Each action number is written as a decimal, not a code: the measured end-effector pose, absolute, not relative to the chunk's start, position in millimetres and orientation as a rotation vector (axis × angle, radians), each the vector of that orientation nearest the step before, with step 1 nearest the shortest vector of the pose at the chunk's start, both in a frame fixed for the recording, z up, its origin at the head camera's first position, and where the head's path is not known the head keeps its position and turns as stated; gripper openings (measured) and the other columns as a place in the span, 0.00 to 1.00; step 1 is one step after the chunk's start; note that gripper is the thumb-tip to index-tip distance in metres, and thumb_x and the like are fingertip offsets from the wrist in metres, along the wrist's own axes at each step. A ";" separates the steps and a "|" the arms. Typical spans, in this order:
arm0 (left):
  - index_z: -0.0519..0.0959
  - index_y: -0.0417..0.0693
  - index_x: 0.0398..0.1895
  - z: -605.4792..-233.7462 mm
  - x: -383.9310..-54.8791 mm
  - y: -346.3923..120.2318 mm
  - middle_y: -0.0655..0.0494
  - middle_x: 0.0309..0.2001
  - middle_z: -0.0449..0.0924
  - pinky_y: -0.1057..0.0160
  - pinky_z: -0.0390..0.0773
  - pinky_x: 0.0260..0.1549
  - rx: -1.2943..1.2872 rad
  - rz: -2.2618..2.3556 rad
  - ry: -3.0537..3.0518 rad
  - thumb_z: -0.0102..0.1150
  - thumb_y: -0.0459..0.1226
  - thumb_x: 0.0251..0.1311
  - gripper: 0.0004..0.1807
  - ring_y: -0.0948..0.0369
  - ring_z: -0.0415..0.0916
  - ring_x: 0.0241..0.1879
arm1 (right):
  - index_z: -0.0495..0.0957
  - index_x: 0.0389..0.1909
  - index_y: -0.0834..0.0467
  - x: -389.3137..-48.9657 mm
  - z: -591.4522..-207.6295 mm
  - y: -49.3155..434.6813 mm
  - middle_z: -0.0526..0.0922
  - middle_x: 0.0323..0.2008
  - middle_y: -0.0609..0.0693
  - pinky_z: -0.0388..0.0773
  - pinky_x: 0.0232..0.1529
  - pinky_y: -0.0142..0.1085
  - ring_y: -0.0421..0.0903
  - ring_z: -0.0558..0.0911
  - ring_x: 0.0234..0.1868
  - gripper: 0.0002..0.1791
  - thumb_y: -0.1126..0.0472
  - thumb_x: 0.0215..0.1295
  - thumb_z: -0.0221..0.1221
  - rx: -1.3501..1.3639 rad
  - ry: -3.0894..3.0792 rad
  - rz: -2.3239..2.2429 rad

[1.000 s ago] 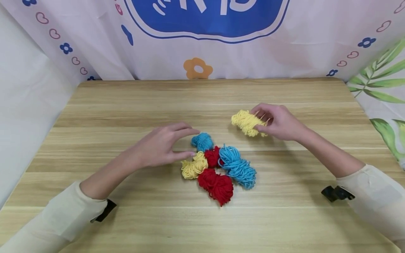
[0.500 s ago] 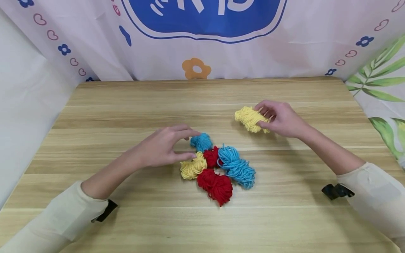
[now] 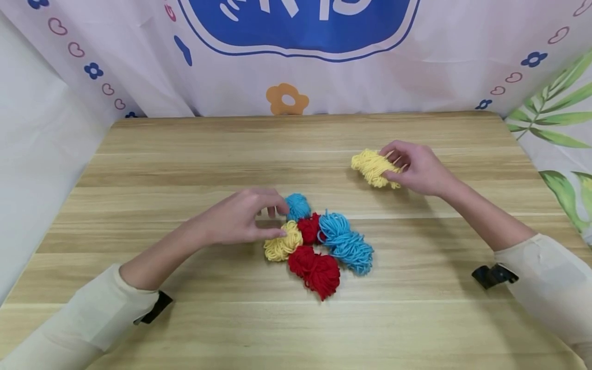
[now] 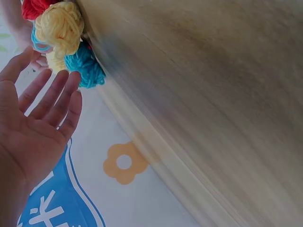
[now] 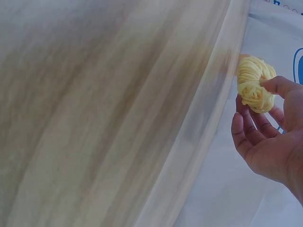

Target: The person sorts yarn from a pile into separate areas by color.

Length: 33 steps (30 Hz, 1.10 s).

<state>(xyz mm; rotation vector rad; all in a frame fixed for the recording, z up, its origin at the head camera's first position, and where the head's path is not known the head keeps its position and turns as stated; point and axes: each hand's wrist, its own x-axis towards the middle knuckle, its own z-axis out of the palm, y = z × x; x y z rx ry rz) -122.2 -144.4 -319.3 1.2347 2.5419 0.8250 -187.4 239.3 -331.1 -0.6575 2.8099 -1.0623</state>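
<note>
Yellow oblong yarn bundle (image 3: 371, 168) pinched between thumb and fingers of right hand (image 3: 422, 168), over back right of wood-grain tabletop (image 3: 185, 149). Left hand (image 3: 238, 216): fingers loosely bent, thumb apart, at small blue yarn bundle (image 3: 299, 206) and second yellow yarn bundle (image 3: 285, 245), contact unclear. Large blue yarn bundle (image 3: 350, 247) just right of them

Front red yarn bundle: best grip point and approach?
Probably pinch the front red bundle across its waist, from above and the near side: it flares at both ends, while the rear red bundle and larger blue bundle crowd its far side.
</note>
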 end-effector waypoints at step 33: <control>0.80 0.46 0.58 -326.6 -123.5 -137.8 0.58 0.48 0.80 0.66 0.81 0.39 1.197 0.639 2.360 0.82 0.45 0.51 0.32 0.64 0.76 0.38 | 0.76 0.52 0.67 -207.3 -336.8 271.1 0.81 0.48 0.68 0.72 0.38 0.21 0.61 0.82 0.47 0.19 0.68 0.62 0.67 -0.386 2.848 -1.030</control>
